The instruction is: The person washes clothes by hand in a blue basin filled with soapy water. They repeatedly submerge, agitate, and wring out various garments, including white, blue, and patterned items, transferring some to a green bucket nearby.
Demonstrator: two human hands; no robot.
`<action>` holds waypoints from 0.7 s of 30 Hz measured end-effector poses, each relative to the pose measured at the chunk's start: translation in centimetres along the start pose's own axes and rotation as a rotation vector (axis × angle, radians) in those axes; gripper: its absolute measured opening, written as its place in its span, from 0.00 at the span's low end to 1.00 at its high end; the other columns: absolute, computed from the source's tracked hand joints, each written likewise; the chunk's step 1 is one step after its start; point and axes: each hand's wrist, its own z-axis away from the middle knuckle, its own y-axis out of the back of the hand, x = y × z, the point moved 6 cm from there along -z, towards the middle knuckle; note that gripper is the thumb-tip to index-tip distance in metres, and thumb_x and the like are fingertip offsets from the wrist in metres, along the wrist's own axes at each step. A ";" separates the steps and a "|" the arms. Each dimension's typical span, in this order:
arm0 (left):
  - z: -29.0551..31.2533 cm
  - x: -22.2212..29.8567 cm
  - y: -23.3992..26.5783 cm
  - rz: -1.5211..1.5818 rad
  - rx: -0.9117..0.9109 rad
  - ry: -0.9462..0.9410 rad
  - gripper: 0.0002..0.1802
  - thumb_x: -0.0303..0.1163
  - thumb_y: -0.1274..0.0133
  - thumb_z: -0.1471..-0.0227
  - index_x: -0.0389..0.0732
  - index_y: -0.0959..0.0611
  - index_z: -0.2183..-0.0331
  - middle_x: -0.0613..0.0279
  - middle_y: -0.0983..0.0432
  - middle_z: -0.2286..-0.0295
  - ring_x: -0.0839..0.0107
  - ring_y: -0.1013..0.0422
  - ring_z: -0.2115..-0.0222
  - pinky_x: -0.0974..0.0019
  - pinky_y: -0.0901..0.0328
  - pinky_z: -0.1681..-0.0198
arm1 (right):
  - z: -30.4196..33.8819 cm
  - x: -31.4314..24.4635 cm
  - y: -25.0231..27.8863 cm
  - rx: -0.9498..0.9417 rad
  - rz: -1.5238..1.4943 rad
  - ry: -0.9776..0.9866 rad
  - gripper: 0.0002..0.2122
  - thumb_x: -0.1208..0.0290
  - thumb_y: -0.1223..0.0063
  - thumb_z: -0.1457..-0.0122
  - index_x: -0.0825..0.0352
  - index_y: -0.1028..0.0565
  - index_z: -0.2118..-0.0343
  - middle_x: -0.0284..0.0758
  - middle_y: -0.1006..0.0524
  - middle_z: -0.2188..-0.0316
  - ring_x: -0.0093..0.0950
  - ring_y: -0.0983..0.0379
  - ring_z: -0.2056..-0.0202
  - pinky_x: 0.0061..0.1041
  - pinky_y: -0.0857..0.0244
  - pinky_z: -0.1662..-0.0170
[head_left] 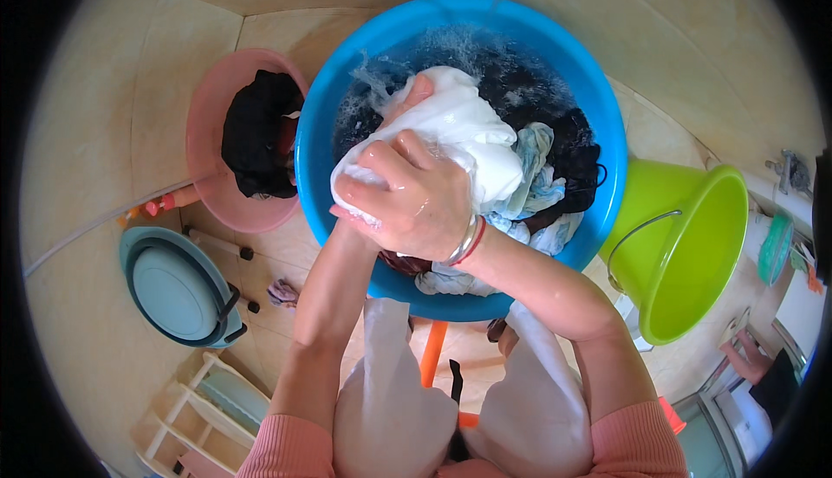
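A wet white cloth garment [468,136] is bunched between my hands over a large blue basin [598,88]. My right hand [416,196] is closed on its near left part, fingers curled into the fabric, with a silver bangle and a red cord at the wrist. Most of my left hand [414,99] is hidden by the white garment and my right hand; a bit of it shows past the cloth's upper edge, gripping it from behind. Splashing, foamy water fills the far part of the basin. Dark clothes [572,153] and a pale blue-green patterned cloth [533,166] lie beside the white garment.
A pink basin [204,123] with black clothing stands left of the blue one. A lime-green bucket [693,253] tilts at the right. Lower left are a grey-blue collapsible basin [173,292] and a pale slatted rack [186,413]. An orange leg [433,352] shows between my knees.
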 end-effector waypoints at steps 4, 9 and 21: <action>-0.2 0.0 0.4 -0.042 0.060 -0.037 0.20 0.46 0.47 0.42 0.43 0.26 0.54 0.62 0.27 0.63 0.71 0.29 0.62 0.65 0.33 0.57 | -0.5 2.1 0.1 0.183 -0.096 0.041 0.10 0.67 0.33 0.61 0.58 0.26 0.80 0.28 0.32 0.79 0.29 0.31 0.76 0.27 0.35 0.77; 0.6 1.3 0.7 -0.277 0.228 -0.229 0.15 0.43 0.48 0.42 0.40 0.23 0.62 0.65 0.26 0.69 0.74 0.29 0.67 0.67 0.33 0.62 | -0.9 4.9 0.3 0.141 -0.175 -0.008 0.07 0.72 0.36 0.58 0.61 0.26 0.81 0.33 0.27 0.78 0.34 0.27 0.76 0.30 0.33 0.76; 3.8 5.8 3.0 -1.133 0.330 -0.521 0.40 0.40 0.40 0.47 0.43 0.39 0.38 0.46 0.39 0.44 0.58 0.39 0.44 0.60 0.43 0.41 | 4.0 16.6 3.4 -0.257 0.219 -0.514 0.21 0.53 0.41 0.47 0.50 0.24 0.50 0.29 0.31 0.47 0.39 0.36 0.47 0.36 0.33 0.49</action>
